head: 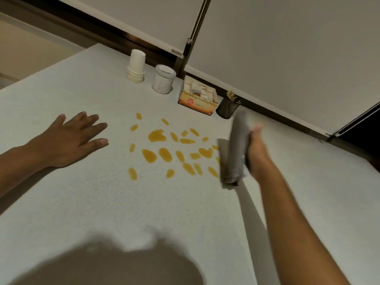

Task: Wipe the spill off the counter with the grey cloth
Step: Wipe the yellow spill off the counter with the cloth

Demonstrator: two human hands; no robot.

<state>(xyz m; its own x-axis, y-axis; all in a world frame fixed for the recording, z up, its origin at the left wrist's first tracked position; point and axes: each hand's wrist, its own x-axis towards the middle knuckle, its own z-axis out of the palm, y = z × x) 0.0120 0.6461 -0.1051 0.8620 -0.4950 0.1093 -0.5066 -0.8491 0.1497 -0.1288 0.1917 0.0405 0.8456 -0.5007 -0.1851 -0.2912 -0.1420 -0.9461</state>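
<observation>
My right hand [255, 149] is clamped on the bunched grey cloth [235, 147], its lower end at the near edge of the orange spill [174, 147]. Soft, light, limp: I'd spread it flat. My left hand [70, 138] rests splayed on the counter [102, 202].

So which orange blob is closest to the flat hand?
The small blob on the spill's left edge, just right of the left hand's fingertips. The other blobs lie farther right, toward the grey cloth.
</observation>
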